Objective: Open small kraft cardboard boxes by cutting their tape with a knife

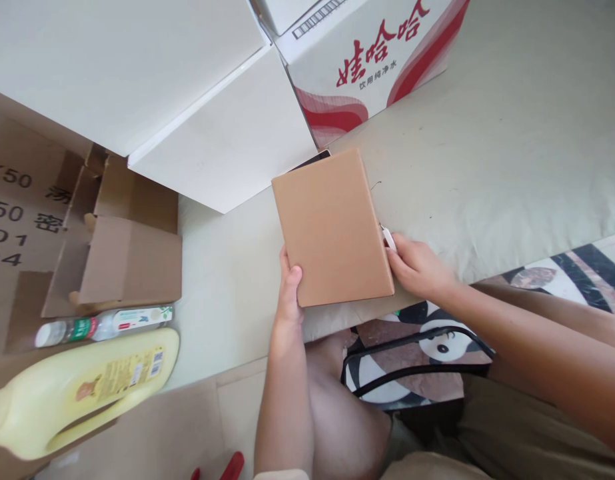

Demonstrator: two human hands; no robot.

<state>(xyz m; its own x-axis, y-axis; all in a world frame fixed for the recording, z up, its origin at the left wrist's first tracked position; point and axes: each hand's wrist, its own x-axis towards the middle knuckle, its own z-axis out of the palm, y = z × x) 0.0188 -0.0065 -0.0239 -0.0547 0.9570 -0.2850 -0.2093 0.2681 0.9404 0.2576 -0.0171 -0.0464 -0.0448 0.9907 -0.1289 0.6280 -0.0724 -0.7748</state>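
Observation:
A plain brown cardboard box [332,230] is held up in the middle of the view, slightly tilted. My left hand [290,290] grips its lower left edge, thumb on the near face and fingers partly hidden behind. In my right hand [417,267] is a small white utility knife [388,239], its thin metal tip up against the box's right side. How far the tip reaches in cannot be seen. Behind the box's top edge, a dark flat object with a pale rim [317,158] peeks out.
Large white boxes [227,133] and a red-and-white water carton [372,73] stand at the back. To the left are open brown cartons [132,260], a clear bottle [102,325] and a yellow jug [87,387]. A panda-print bag [412,393] lies below, and red handles [232,465] show at the bottom.

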